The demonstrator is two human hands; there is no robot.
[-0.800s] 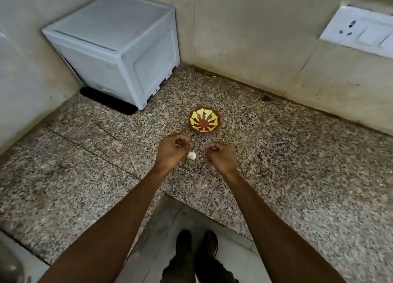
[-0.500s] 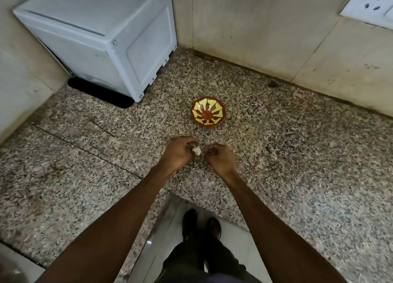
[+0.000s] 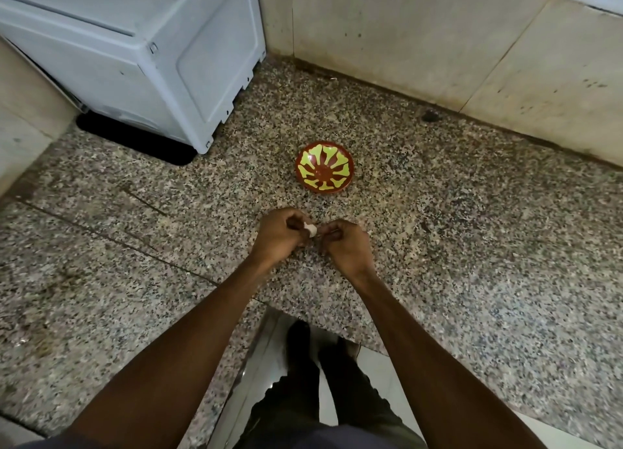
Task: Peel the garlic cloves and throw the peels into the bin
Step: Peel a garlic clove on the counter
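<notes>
We pinch the clove (image 3: pixel 310 229) in our left hand (image 3: pixel 278 237) to steady it, while our right hand (image 3: pixel 344 243), just beside, picks at its skin. The bowl (image 3: pixel 324 166) waits beyond both hands on the desk (image 3: pixel 472 246).

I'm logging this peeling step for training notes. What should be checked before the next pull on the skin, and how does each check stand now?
1. Garlic clove held in the left hand: ok.
2. Right hand fingers pinched at the clove: ok.
3. Loose skin caught in the right grip: cannot tell.
4. Bowl on the counter, within reach beyond the hands: ok.
5. Bin for peels in view: not ok.
</notes>
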